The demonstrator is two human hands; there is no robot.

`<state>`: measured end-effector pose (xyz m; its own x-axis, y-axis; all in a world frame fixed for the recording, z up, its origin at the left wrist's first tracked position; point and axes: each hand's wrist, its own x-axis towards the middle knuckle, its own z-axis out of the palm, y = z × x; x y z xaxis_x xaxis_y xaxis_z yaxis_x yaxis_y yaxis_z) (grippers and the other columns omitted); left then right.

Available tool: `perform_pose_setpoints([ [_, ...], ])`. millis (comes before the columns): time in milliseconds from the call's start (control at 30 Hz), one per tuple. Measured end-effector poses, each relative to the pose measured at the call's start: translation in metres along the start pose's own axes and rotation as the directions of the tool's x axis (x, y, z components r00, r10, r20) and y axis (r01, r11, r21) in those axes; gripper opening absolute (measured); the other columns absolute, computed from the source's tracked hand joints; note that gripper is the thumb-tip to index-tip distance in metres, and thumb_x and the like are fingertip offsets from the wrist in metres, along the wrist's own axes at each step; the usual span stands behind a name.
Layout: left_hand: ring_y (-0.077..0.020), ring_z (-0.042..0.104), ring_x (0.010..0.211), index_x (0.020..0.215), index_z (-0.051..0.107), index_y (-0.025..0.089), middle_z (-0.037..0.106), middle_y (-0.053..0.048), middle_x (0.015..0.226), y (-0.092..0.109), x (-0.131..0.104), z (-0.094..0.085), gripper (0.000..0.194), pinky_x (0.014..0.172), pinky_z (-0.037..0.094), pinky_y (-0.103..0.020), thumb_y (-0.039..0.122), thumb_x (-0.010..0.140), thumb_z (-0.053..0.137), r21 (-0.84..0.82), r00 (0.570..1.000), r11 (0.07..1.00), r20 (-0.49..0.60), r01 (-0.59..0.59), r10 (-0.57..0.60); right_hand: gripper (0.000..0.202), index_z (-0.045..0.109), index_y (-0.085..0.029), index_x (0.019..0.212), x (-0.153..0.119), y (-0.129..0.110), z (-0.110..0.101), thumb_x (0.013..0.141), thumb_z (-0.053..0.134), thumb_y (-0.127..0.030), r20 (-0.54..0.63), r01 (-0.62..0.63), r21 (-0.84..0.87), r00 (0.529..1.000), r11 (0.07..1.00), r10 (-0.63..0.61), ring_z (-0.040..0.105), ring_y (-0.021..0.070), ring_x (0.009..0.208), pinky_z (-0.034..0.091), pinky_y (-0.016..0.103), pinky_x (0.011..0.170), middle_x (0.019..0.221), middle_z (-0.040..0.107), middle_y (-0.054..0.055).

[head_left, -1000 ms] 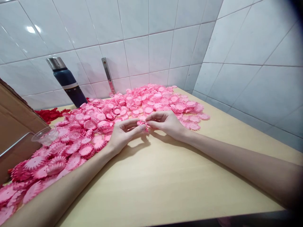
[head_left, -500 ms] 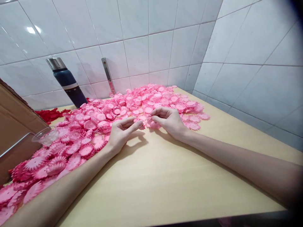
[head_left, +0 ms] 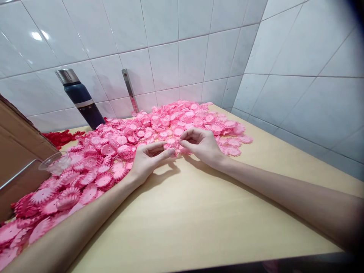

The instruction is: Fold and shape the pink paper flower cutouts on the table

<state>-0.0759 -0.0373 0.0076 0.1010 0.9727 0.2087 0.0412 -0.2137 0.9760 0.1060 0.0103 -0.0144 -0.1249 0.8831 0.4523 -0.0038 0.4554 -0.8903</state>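
At the near edge of a wide heap of pink, frilled paper flower discs [head_left: 148, 132] spread over a pale wooden tabletop [head_left: 199, 220], the left hand [head_left: 148, 159] and the right hand [head_left: 203, 146] are brought close together, each with thumb and forefinger pinched; a small pink flower piece [head_left: 176, 146] is seen between the fingertips, though which hand actually grips it cannot be told. A dark blue flask with a steel cap [head_left: 79, 98] is stood against the white tiled wall [head_left: 170, 57], with a brown cardboard box [head_left: 17, 151] at the left.

Glossy wall tiles [head_left: 193, 57], matt wooden table [head_left: 199, 220]
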Motion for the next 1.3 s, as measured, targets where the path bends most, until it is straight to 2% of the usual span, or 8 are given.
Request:
perform_pose_setpoints([
  [100,-0.0198,0.069,0.076,0.080,0.073,0.013,0.074,-0.005,0.080,0.000,-0.001,0.000,0.026,0.073,0.056,-0.030,0.034,0.066,0.079,0.038,1.000,0.999,-0.015,-0.015,0.016,0.007,0.061,-0.016,0.074,0.005,0.009,-0.004,0.071,0.066,-0.020,-0.151,0.024,-0.040,0.988,0.999,-0.030,0.062,0.0148,0.069,0.051,0.029,0.067,0.073,0.064,0.002],
  [200,-0.0217,0.069,0.082,0.083,0.074,0.014,0.075,-0.006,0.085,-0.002,-0.001,-0.002,0.027,0.075,0.056,-0.030,0.036,0.067,0.078,0.062,0.999,0.998,-0.043,-0.026,0.029,0.018,0.064,-0.016,0.086,0.007,0.013,-0.006,0.073,0.069,-0.027,-0.261,0.001,-0.078,0.965,0.997,-0.021,0.063,0.0170,0.077,0.052,0.032,0.071,0.084,0.067,0.005],
  [333,-0.0269,0.060,0.115,0.106,0.071,0.017,0.068,-0.012,0.118,-0.005,0.004,-0.003,0.042,0.097,0.048,-0.037,0.037,0.069,0.077,0.070,0.992,0.995,-0.097,-0.070,0.076,0.026,0.068,-0.020,0.096,0.003,0.004,-0.003,0.076,0.070,-0.035,-0.155,0.080,-0.195,0.982,0.977,-0.111,0.060,0.0207,0.097,0.052,0.034,0.079,0.113,0.063,0.009],
  [467,-0.0294,0.031,0.141,0.110,0.070,0.020,0.048,-0.015,0.143,-0.006,0.006,-0.004,0.046,0.110,0.035,-0.040,0.038,0.069,0.077,0.172,0.987,0.976,-0.074,-0.130,0.145,0.019,0.069,-0.019,0.086,-0.004,-0.007,0.001,0.081,0.066,-0.036,-0.039,0.133,-0.147,0.989,0.980,-0.140,0.063,0.0198,0.089,0.053,0.033,0.076,0.095,0.068,0.007],
  [600,-0.0287,0.048,0.129,0.118,0.066,0.019,0.060,-0.012,0.131,-0.007,0.003,-0.005,0.049,0.106,0.041,-0.041,0.036,0.072,0.074,0.159,0.991,0.978,0.044,-0.136,0.130,0.027,0.071,-0.018,0.085,-0.008,-0.015,0.002,0.079,0.067,-0.044,0.146,0.006,-0.016,0.989,1.000,-0.004,0.065,0.0179,0.073,0.056,0.030,0.062,0.082,0.070,0.005],
  [767,-0.0283,0.063,0.110,0.121,0.064,0.018,0.069,-0.010,0.116,-0.008,-0.002,-0.005,0.050,0.096,0.051,-0.041,0.034,0.075,0.072,0.218,0.988,0.967,0.113,-0.128,0.105,0.023,0.072,-0.017,0.078,-0.008,-0.018,0.000,0.076,0.072,-0.040,0.316,-0.036,0.049,0.949,0.998,0.018,0.064,0.0149,0.067,0.055,0.027,0.061,0.074,0.069,0.003],
  [1033,-0.0282,0.065,0.108,0.119,0.066,0.018,0.068,-0.009,0.118,-0.005,-0.003,-0.004,0.048,0.094,0.053,-0.039,0.032,0.074,0.073,0.189,0.989,0.975,0.109,-0.119,0.100,0.024,0.072,-0.016,0.080,-0.006,-0.013,-0.001,0.075,0.072,-0.039,0.389,-0.175,0.147,0.915,0.973,0.106,0.066,0.0143,0.069,0.056,0.028,0.064,0.075,0.070,0.003],
  [1300,-0.0286,0.063,0.111,0.122,0.064,0.019,0.068,-0.009,0.119,-0.009,-0.002,-0.006,0.050,0.095,0.052,-0.038,0.032,0.075,0.072,0.227,0.985,0.966,0.151,-0.120,0.087,0.020,0.066,-0.015,0.070,-0.005,-0.014,0.000,0.079,0.065,-0.032,0.384,-0.095,-0.004,0.919,0.995,0.089,0.060,0.0117,0.058,0.046,0.024,0.052,0.064,0.063,0.001],
])
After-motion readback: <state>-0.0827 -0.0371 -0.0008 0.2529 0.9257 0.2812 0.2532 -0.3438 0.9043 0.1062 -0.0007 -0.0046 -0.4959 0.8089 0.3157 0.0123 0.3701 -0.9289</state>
